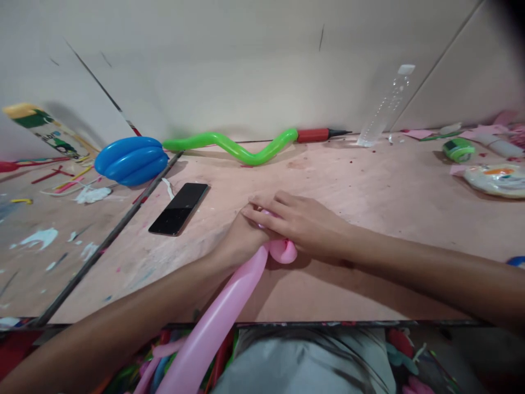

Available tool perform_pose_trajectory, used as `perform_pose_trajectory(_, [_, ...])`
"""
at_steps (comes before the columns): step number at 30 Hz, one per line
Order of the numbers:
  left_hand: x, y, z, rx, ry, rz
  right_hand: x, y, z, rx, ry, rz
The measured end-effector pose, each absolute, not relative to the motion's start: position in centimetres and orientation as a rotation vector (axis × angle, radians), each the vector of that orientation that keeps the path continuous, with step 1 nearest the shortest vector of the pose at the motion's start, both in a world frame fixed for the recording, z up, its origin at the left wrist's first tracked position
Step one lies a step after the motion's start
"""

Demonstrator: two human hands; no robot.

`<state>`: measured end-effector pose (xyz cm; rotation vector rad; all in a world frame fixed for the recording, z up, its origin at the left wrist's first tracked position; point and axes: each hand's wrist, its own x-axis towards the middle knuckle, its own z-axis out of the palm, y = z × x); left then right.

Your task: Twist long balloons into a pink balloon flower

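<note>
Both my hands meet over a long pink balloon (229, 298) at the middle of the table. My left hand (246, 232) is closed around the balloon near its end, with part of its fingers hidden. My right hand (301, 224) lies over the left, its fingers wrapped across the top of the balloon. A small rounded pink section pokes out below my hands. From there the long inflated length runs down past the table's front edge. Left of my hands lies a black phone (179, 209).
Behind the phone sit a blue balloon bundle (131, 160) and a wavy green balloon (250, 156) ending at a red hand pump (314, 135). A clear bottle (385, 109) leans by the wall. Green tape (458, 149) lies at right; several balloons fill the space below the table (369, 290).
</note>
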<state>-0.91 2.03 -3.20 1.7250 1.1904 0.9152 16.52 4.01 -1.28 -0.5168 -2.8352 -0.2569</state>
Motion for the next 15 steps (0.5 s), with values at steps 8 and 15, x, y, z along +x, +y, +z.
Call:
perform_pose_trajectory(8, [-0.9, 1.5, -2.0, 1.595, 1.187, 0.88, 16.2, 3.3, -0.5, -1.054, -2.69, -0.246])
perform_pose_trajectory(15, [-2.3, 2.1, -0.8, 1.511, 1.035, 0.717, 18.5, 3.4, 1.5, -0.721, -2.855, 0.288])
